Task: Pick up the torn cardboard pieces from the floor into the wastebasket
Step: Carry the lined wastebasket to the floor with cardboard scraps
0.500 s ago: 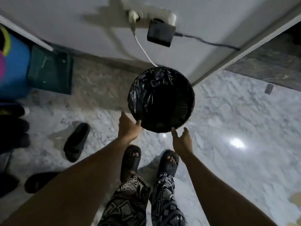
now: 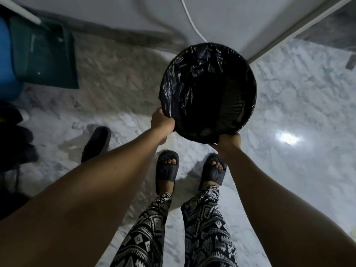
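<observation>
A round black wastebasket [image 2: 171, 81] lined with a crinkled black plastic bag stands by the white wall, seen from above. My left hand [image 2: 161, 122] grips its near-left rim. My right hand [image 2: 229, 142] grips the near-right rim. Its inside is dark and I cannot tell what lies in it. No torn cardboard pieces show on the marble floor in this view.
My two feet in dark slippers [image 2: 166, 171] stand just behind the basket. A loose black slipper [image 2: 96, 144] lies on the left. A green bin [image 2: 43, 54] and a blue container [image 2: 6, 60] stand far left. A white cable [image 2: 192, 22] hangs down the wall.
Both hands were open and reaching just short of the basket; now they are closed on its near rim. The view has shifted down and closer.
</observation>
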{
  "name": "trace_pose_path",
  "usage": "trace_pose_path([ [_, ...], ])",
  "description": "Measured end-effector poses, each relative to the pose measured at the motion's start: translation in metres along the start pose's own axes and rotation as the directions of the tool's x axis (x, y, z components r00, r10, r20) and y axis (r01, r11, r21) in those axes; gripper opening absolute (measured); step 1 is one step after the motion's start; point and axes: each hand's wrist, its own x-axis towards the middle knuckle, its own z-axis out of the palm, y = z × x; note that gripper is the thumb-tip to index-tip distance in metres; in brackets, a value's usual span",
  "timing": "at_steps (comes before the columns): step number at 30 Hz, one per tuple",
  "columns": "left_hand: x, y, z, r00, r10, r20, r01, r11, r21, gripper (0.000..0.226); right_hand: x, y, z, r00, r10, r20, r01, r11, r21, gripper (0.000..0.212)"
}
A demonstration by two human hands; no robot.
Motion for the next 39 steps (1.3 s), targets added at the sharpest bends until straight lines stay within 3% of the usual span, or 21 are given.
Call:
trace_pose_path([
  [3, -0.033, -0.011, -0.009, 1.000, -0.011, 0.018, 0.011, 1.000, 0.000, 0.032, -0.035, 0.010, -0.018, 1.000, -0.020, -0.024, 0.017, 0.995, -0.097, 0.023],
  [7, -0.120, 0.008, -0.036, 0.999, 0.025, 0.032, -0.026, 0.999, 0.023, 0.029, -0.118, 0.009, -0.051, 0.992, -0.018, -0.123, 0.021, 1.000, 0.023, 0.019],
  [14, -0.246, 0.038, -0.062, 0.994, 0.111, -0.014, -0.111, 0.993, 0.033, 0.024, -0.217, 0.014, -0.095, 0.967, -0.109, -0.231, 0.124, 0.991, 0.047, 0.025],
  [16, -0.297, 0.056, -0.062, 0.987, 0.154, 0.040, -0.156, 0.986, 0.059, 0.024, -0.270, 0.001, -0.121, 0.971, -0.098, -0.217, 0.140, 0.972, 0.187, 0.014],
  [20, -0.355, 0.074, -0.045, 0.974, 0.196, 0.110, -0.208, 0.971, 0.114, 0.025, -0.323, -0.011, -0.153, 0.991, -0.034, -0.130, 0.091, 0.880, 0.467, 0.040],
  [28, -0.482, 0.048, 0.041, 0.921, 0.281, 0.269, -0.338, 0.920, 0.197, 0.025, -0.408, 0.025, -0.293, 0.987, -0.106, -0.118, 0.158, 0.722, 0.674, 0.038],
  [31, -0.537, 0.013, 0.097, 0.883, 0.292, 0.367, -0.394, 0.887, 0.243, 0.030, -0.423, 0.056, -0.379, 0.974, -0.133, -0.183, 0.224, 0.670, 0.708, 0.029],
  [39, -0.703, -0.106, 0.263, 0.721, 0.229, 0.654, -0.548, 0.766, 0.335, 0.025, -0.457, 0.157, -0.617, 0.928, -0.003, -0.372, 0.324, 0.498, 0.804, 0.026],
])
